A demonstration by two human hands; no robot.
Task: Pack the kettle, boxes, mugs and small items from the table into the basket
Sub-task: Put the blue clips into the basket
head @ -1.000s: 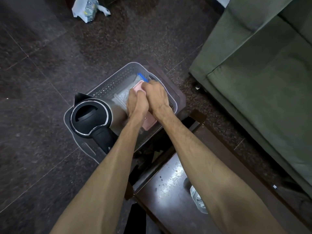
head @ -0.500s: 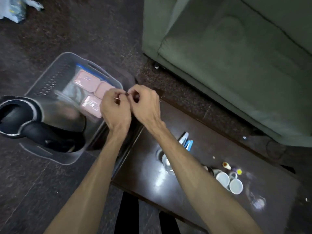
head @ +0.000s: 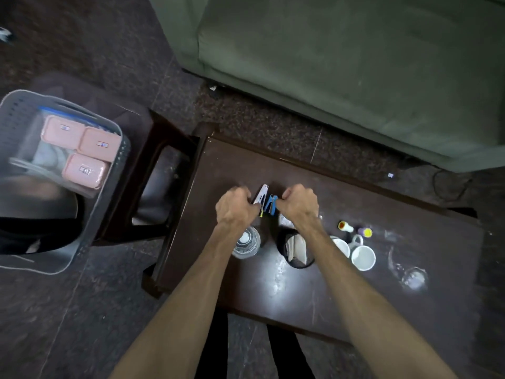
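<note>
On the dark wooden table (head: 314, 294), my left hand (head: 235, 207) curls against a small white packet (head: 262, 193). My right hand (head: 300, 203) curls against the blue packet (head: 271, 205) beside it. The two packets stand squeezed between my hands. The grey basket (head: 116, 129) sits to the left on a stool and holds three pink boxes (head: 99, 143) and the black kettle (head: 35, 217), which is blurred at the frame edge. Two white mugs (head: 363, 257), a clear glass (head: 246, 242) and small yellow-capped bottles (head: 345, 227) stand on the table.
A black mesh holder (head: 296, 253) with folded napkins stands under my right wrist. An upturned clear glass (head: 411, 273) lies at the table's right. The dark wooden stool (head: 155, 170) sits between basket and table. A green sofa (head: 328, 64) runs along the far side.
Both hands left the basket, where the pink boxes now lie, swung right across the stool to the table, and closed on the white and blue packets. My view turned right with them.
</note>
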